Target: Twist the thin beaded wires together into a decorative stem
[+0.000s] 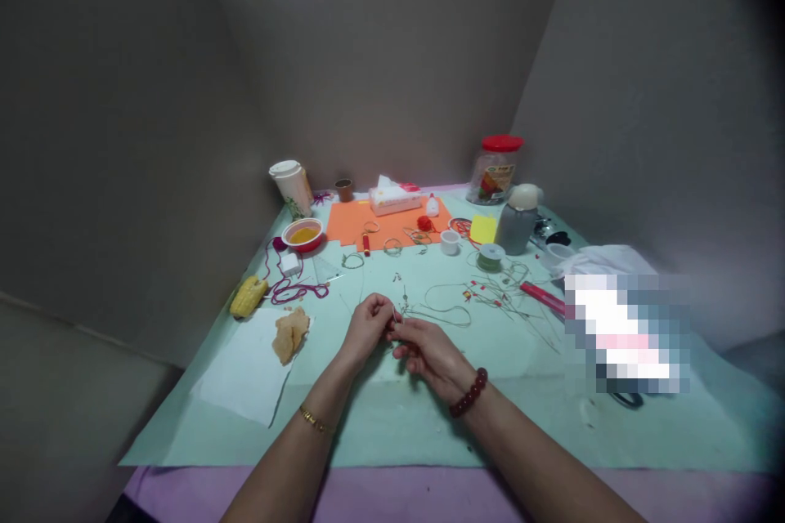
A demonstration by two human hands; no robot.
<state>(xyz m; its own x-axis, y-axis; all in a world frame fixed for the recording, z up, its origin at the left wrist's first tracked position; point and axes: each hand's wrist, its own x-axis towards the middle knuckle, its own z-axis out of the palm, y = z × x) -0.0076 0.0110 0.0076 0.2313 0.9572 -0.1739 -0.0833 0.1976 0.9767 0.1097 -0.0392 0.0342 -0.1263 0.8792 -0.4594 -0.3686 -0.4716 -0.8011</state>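
Close together over the middle of the green table cover, both hands pinch a thin cord. My left hand closes thumb and forefinger on it, its other fingers curled. From the right, my right hand meets it at the fingertips, fingers bent round the same spot. Pale green strands trail away to the right in a loop. Small beads or charms show just beyond the fingertips, too tiny to name. What exactly sits between the fingers is mostly hidden.
Right of the hands lie tangled cords with red tags, a cord spool and a red-handled tool. At left are a corn cob, brown pieces on white paper, and a red bowl. Orange sheets lie behind.
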